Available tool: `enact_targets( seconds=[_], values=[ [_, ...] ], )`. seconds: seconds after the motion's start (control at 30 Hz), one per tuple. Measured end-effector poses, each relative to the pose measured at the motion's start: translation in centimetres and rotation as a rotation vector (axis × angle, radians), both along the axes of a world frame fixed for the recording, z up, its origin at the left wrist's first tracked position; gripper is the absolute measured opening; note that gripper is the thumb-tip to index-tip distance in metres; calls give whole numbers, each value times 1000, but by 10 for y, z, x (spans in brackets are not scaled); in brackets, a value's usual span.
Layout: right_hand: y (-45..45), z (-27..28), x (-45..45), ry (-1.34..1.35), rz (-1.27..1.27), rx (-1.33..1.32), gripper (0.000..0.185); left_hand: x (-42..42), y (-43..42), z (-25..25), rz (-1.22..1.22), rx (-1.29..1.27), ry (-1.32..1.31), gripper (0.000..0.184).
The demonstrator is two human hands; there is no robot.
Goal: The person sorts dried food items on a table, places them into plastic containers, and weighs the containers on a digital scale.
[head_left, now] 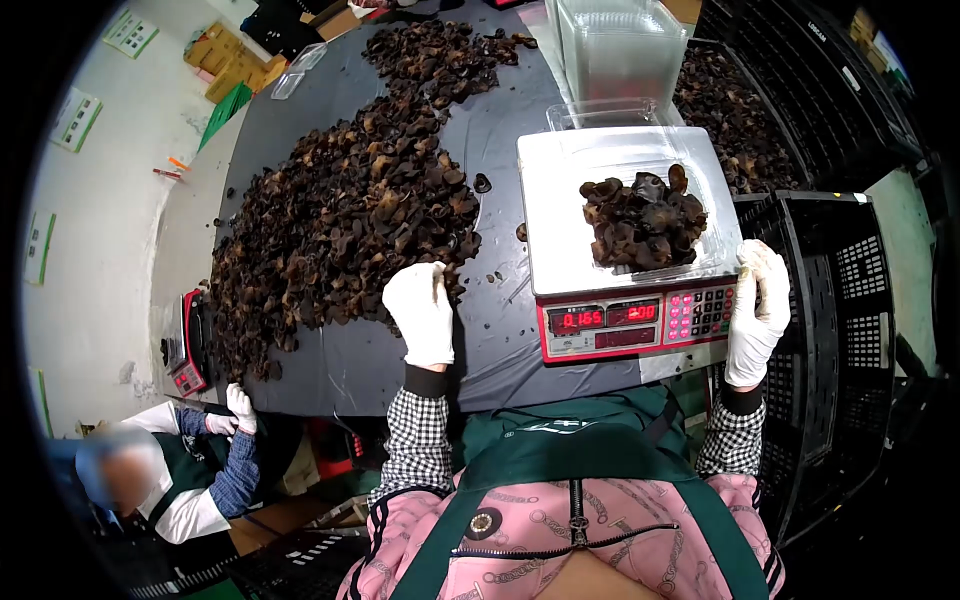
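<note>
My left hand (422,312), in a white glove, is at the near edge of a large heap of dark wood ear mushrooms (350,210). Its fingers are curled together; anything inside them is hidden. My right hand (758,312), gloved too, is beside the right corner of a digital scale (556,200), with thumb and fingertips pressed together. Whether they grip something is unclear. On the scale's pan lies a clear plastic tray (712,238) with a small pile of wood ears (645,222). The red display (604,316) seems to read 0.165.
Stacked clear plastic trays (620,55) stand behind the scale. Black crates (840,290) line the right side, and one at the back holds more wood ears (730,120). At left, another person (200,470) sits near a second scale (186,345).
</note>
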State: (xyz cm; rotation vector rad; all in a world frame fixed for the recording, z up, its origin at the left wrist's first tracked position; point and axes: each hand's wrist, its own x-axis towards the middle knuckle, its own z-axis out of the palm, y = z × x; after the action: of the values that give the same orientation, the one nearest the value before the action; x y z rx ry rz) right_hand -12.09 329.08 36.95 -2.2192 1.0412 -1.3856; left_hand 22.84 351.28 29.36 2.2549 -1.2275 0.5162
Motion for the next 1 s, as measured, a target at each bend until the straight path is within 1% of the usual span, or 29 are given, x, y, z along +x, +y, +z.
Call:
enact_targets(
  seconds=[0.07, 0.1, 0.2, 0.27, 0.33, 0.43, 0.47, 0.53, 0.57, 0.6, 0.7, 0.73, 0.77, 0.8, 0.83, 0.87, 0.93, 0.97, 1.0],
  values=[
    [1, 0, -1, -23, 10, 20, 25, -5, -5, 15, -13, -168, 104, 10],
    [1, 1, 0, -40, 21, 31, 25, -11, -6, 26, 31, -129, 144, 10],
    [-1, -4, 0, -54, 27, 17, 25, -8, -4, 23, 24, -160, 274, 10],
    [-2, -6, -2, -28, 19, -21, 25, -12, -2, 24, 53, -348, 626, 19],
    [0, -6, -4, -72, 25, 43, 22, -8, 0, 22, 68, -501, 807, 23],
    [-2, -15, -8, -73, 7, 71, 22, -14, 9, 33, 155, -393, 881, 23],
    [-2, -16, -9, -77, 4, 78, 22, -15, 11, 31, 173, -307, 815, 22],
    [0, -18, -10, -85, -6, 91, 22, -15, 13, 18, 13, -139, 368, 25],
    [-1, -18, -10, -88, 7, 91, 22, -18, 13, 13, 52, 40, 258, 27],
    [0, -18, -9, -95, 15, 103, 23, -20, 12, 7, 50, 128, 231, 31],
    [2, -15, -6, -98, 8, 81, 23, -23, 7, -6, -33, 225, 60, 41],
    [3, -12, -3, -105, -11, 75, 23, -22, 7, -10, -20, 301, 58, 31],
    [4, -10, -3, -116, 2, 80, 23, -13, 10, -21, -55, 275, 33, 26],
    [4, -8, -2, -130, 17, 85, 22, -8, 6, -20, -89, 249, 5, 21],
    [4, -8, 0, -143, 13, 84, 22, -6, 3, -18, -88, 194, 4, 9],
    [3, -11, -1, -155, 6, 90, 23, -3, 2, -14, -82, 212, 28, 12],
    [0, -14, -4, -103, -20, 57, 24, -21, -27, 35, -184, -117, 584, 13],
    [-3, -21, -4, -121, -21, 59, 25, -31, -39, 57, -209, -147, 801, 17],
    [-4, -20, 0, -147, -13, 70, 25, -50, -55, 89, -244, -245, 1068, 18]
  ],
)
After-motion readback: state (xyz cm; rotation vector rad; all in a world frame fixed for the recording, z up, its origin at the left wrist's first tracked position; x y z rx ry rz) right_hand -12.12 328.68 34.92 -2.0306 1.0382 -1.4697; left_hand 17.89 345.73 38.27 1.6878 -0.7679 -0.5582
